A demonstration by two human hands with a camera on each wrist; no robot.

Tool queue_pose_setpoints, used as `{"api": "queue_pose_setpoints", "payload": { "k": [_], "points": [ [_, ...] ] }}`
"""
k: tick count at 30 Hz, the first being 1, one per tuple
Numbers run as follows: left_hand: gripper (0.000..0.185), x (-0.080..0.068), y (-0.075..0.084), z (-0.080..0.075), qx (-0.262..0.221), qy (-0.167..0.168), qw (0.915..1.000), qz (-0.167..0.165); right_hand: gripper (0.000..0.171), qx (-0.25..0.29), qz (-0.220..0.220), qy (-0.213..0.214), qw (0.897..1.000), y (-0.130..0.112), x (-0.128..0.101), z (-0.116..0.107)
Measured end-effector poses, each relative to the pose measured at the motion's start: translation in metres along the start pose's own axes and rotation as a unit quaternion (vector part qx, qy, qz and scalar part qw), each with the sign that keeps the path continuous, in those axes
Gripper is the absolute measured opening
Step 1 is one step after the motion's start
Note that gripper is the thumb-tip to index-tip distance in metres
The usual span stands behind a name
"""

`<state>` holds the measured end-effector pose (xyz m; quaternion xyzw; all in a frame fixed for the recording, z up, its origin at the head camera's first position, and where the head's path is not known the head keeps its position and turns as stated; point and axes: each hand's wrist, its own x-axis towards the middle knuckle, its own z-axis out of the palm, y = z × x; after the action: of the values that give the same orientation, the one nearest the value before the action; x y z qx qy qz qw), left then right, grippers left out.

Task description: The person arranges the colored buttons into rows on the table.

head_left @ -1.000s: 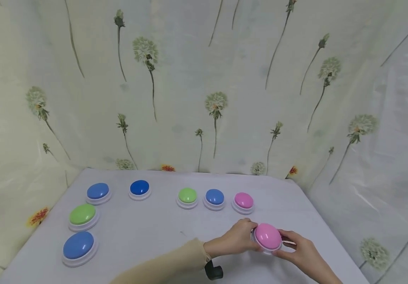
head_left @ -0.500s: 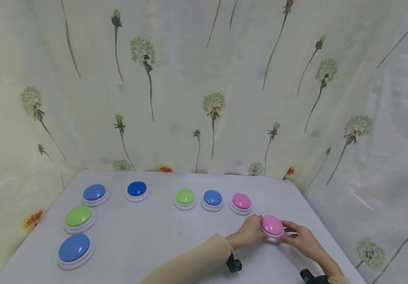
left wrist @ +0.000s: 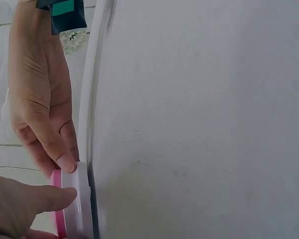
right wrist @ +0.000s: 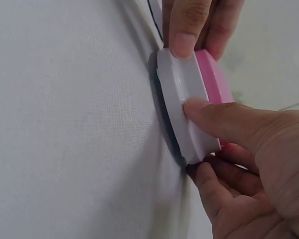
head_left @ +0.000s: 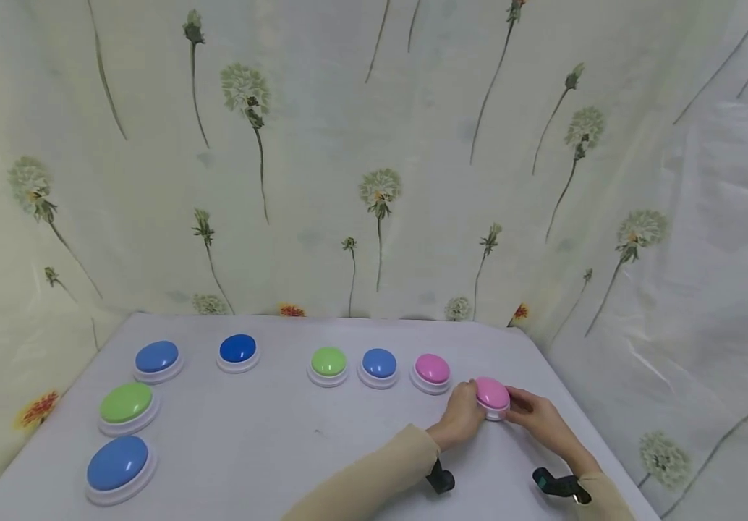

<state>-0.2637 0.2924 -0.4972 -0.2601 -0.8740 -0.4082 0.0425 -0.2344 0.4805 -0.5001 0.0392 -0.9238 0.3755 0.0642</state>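
A pink push button (head_left: pixel 493 394) with a white round base is held between both hands at the right part of the table. My left hand (head_left: pixel 463 417) grips its left side, and my right hand (head_left: pixel 543 422) grips the right side. In both wrist views the thumbs press against the white base (right wrist: pixel 182 94), which stands close over the table with a dark shadow beneath. Just behind and to the left sits another pink push button (head_left: pixel 432 370). Beside that one, in a row, are a blue push button (head_left: pixel 379 364) and a green push button (head_left: pixel 328 362).
On the left of the white table (head_left: pixel 250 449) stand a dark blue button (head_left: pixel 238 349), a lighter blue button (head_left: pixel 157 357), a green button (head_left: pixel 126 404) and a large blue button (head_left: pixel 117 464). A dandelion-print curtain (head_left: pixel 309 145) hangs behind the table.
Both hands have carried the pink push button farther back and lower over the table, near the row's right end. The head view has turned slightly right.
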Motion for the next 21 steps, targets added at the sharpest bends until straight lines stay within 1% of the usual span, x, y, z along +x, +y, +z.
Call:
{"api": "queue_pose_setpoints", "payload": {
  "k": [4, 7, 11, 14, 19, 21],
  "points": [
    [0.067, 0.004, 0.000, 0.004, -0.010, 0.001, 0.9998, -0.019, 0.061, 0.001, -0.020, -0.001, 1.000, 0.003, 0.010, 0.001],
    [0.074, 0.006, 0.001, 0.005, -0.028, -0.013, 0.9989, -0.035, 0.062, 0.003, -0.026, -0.005, 1.000, 0.008, 0.018, 0.002],
    [0.078, 0.008, 0.001, 0.006, -0.042, -0.038, 0.9969, -0.054, 0.065, 0.015, -0.017, -0.010, 1.000, 0.012, 0.026, 0.003],
    [0.080, 0.008, 0.001, 0.005, -0.046, -0.057, 0.9954, -0.061, 0.066, 0.018, -0.005, -0.013, 1.000, 0.012, 0.030, 0.005],
    [0.085, 0.010, -0.001, 0.006, -0.030, -0.097, 0.9925, -0.068, 0.067, 0.023, 0.010, -0.014, 1.000, 0.014, 0.036, 0.008],
    [0.087, 0.010, -0.003, 0.007, -0.020, -0.105, 0.9918, -0.070, 0.068, 0.029, 0.010, -0.016, 0.999, 0.015, 0.038, 0.009]
  ]
}}
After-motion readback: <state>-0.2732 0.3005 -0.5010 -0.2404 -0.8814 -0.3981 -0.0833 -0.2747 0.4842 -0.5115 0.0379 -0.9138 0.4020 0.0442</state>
